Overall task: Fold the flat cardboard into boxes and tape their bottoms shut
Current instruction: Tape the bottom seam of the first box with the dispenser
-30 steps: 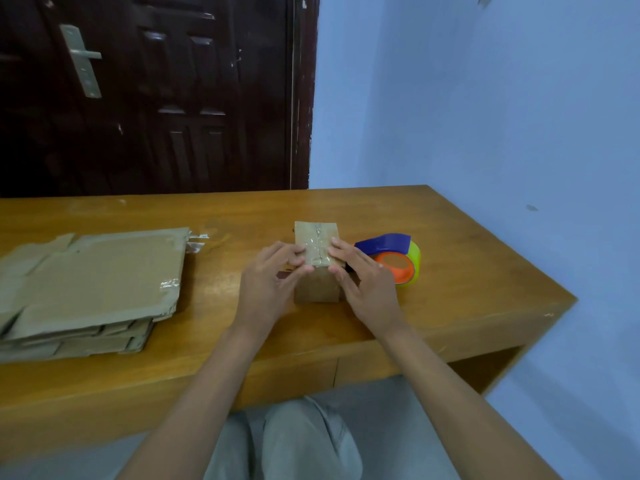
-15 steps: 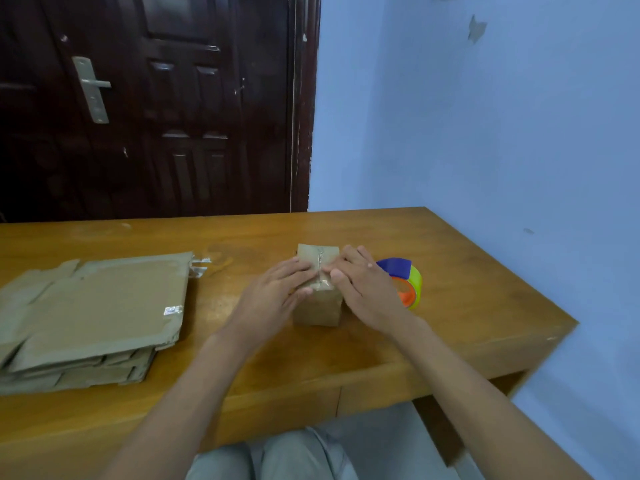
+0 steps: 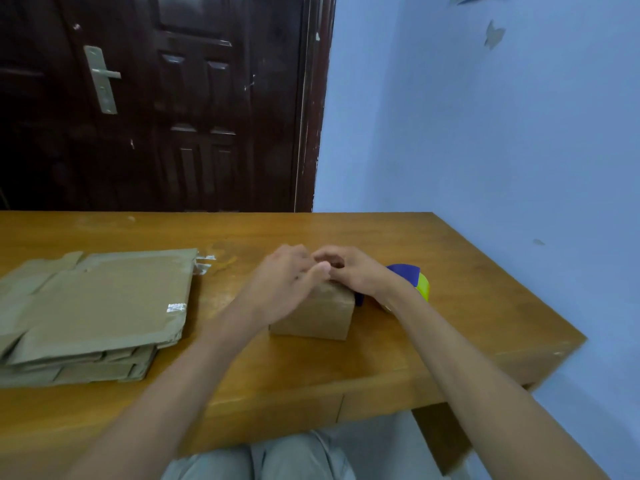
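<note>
No legible txt, labels, brands or nos. anywhere in view.

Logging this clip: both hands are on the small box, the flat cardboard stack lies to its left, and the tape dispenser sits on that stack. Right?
Not quite. In the head view the tape dispenser sits on the table right of the box, behind the right hand, not on the stack. The left hand and the rest match.

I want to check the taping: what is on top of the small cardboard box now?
Both hands, left and right, rest on the small cardboard box. They cover its top, so no tape is visible.
</note>
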